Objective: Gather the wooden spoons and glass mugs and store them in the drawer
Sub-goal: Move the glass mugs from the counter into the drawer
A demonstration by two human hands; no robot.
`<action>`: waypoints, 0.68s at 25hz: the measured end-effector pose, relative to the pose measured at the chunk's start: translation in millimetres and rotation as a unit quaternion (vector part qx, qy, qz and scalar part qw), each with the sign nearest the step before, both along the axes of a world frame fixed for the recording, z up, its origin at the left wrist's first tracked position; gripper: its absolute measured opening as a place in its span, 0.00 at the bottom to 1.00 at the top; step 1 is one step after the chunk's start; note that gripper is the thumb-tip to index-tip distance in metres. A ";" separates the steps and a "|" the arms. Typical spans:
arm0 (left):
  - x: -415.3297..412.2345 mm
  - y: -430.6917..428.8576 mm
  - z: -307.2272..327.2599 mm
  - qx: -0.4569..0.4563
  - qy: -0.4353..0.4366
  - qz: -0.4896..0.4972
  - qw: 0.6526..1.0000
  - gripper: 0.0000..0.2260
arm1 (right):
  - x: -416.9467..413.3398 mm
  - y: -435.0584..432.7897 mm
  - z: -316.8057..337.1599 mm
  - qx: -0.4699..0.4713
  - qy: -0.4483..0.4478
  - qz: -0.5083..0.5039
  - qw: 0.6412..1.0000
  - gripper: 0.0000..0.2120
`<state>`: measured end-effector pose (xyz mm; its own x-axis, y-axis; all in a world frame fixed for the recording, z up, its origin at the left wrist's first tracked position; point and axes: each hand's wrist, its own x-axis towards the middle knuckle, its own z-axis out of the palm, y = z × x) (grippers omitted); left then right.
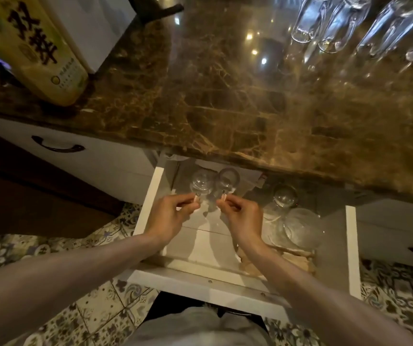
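Observation:
A white drawer [148, 203] stands pulled out under the marble counter. Both my hands are inside it. My left hand [169, 216] pinches the handle of a glass mug [200, 184] at the drawer's back left. My right hand [243, 216] pinches the handle of a second glass mug [228, 182] right beside the first. Two more glass mugs [284, 197] [300, 227] lie in the right part of the drawer. Wooden spoons [297, 258] lie at the drawer's front right, partly hidden by my right forearm.
The brown marble counter [225, 108] runs above the drawer. Several clear glasses [337, 23] stand at its back right. A yellow box with black characters [33, 48] and a white box [93, 26] sit at its left. A shut drawer with a dark handle [57, 146] is to the left.

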<state>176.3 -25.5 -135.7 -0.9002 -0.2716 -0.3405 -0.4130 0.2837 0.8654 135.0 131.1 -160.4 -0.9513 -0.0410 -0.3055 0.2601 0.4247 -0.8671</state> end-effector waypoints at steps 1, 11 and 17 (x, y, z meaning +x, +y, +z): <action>-2.7 2.5 -2.3 -0.005 0.007 0.018 1.000 0.08 | -2.1 -1.8 -2.9 -0.004 0.008 0.001 1.000 0.02; -25.1 13.6 -32.8 0.021 -0.027 0.186 0.982 0.09 | -12.1 -32.2 -24.6 -0.009 -0.008 0.012 1.000 0.09; -23.9 9.7 -34.1 0.021 -0.019 0.141 0.990 0.09 | -10.5 -35.5 -28.2 0.013 -0.028 -0.005 1.000 0.08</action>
<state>152.4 -15.8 -169.7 -0.7768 -0.4952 -0.3890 -0.5032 0.1168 0.8562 124.5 95.6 -188.6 -0.9328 -0.0228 -0.3596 0.3129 0.4435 -0.8399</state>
